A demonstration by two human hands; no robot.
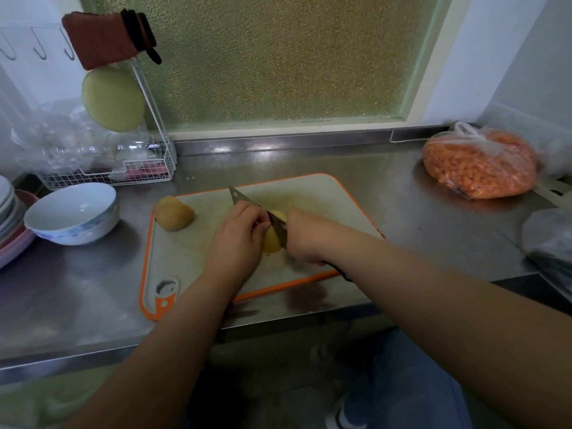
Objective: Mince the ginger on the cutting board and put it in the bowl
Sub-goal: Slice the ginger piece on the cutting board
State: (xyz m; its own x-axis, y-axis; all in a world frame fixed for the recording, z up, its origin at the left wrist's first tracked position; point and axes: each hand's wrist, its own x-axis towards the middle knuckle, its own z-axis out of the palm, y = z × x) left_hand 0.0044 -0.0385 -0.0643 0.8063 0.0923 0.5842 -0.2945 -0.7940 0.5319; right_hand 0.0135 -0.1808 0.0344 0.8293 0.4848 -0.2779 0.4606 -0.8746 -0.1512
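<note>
Head view: the ginger [272, 239] lies mid-board [185, 261], between the two hands. The left hand [238, 236] curls its fingers [263, 222] over the piece's left side, pinning it. The right hand [305, 239] grips the knife [257, 212], whose blade runs away from the person across the ginger, just right of those fingertips. The bowl [72, 212] sits on the worktop [433, 243], well left.

One head-worn view — forward and down, close over the cutting board [309, 193] and counter [402, 212].
</note>
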